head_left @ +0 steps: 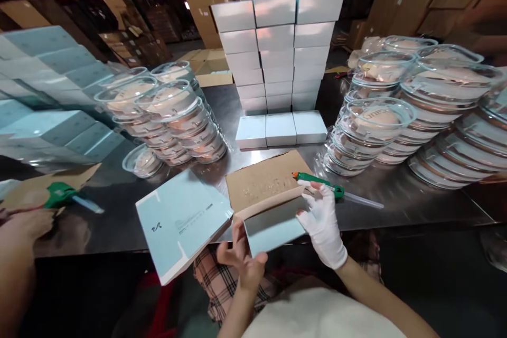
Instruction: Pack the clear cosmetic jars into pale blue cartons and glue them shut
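At table edge, left hand (241, 259) and gloved right hand (322, 224) fingers pinching pale box (273, 227)

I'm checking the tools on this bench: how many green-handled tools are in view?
2. One green-handled tool lies on the metal table just beyond the gloved right hand; the other lies at the far left, near another person's hand. More may be hidden.

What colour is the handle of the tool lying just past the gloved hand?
Green, with an orange tip, on the tool beyond the gloved right hand; head view.
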`<control>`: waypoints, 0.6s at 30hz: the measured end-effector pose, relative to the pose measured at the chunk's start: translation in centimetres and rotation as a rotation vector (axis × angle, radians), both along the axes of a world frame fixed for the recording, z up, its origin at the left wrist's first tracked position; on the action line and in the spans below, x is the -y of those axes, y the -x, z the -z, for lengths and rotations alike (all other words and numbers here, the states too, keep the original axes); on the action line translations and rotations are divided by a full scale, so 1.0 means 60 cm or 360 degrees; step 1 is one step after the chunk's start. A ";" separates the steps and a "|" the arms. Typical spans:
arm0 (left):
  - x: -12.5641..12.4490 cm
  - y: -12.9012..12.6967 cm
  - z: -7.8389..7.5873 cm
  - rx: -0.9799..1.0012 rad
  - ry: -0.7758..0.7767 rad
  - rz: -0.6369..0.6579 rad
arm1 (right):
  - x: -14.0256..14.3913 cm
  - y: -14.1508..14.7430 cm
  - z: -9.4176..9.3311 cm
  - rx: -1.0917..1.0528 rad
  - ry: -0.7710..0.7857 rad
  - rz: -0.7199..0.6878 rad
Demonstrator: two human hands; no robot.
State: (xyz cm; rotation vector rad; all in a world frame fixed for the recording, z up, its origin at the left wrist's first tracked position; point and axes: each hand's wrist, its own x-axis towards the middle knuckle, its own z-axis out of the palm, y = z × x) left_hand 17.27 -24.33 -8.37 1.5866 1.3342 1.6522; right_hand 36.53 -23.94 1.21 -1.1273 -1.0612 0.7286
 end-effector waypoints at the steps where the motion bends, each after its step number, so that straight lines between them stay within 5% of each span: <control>1: -0.003 0.005 -0.004 -0.0055 -0.0124 -0.0019 | 0.004 -0.017 -0.002 0.0086 0.0057 -0.0037; 3: -0.011 0.017 -0.008 -0.0170 -0.0334 -0.0025 | 0.015 -0.061 -0.004 0.0406 0.0287 0.0037; 6: -0.028 0.027 -0.007 -0.0282 -0.0486 0.0009 | 0.025 -0.119 -0.001 0.1044 0.1044 0.0340; 9: -0.043 0.024 -0.004 -0.0336 -0.0668 0.0087 | 0.017 -0.138 0.014 0.1131 0.1593 0.0376; 14: -0.043 0.019 -0.020 -0.0294 -0.0780 0.0073 | 0.002 -0.143 0.043 0.0635 0.1430 0.0328; 18: -0.007 0.025 -0.044 -0.0206 -0.0360 -0.0096 | 0.022 -0.138 0.041 0.0290 0.1161 0.0279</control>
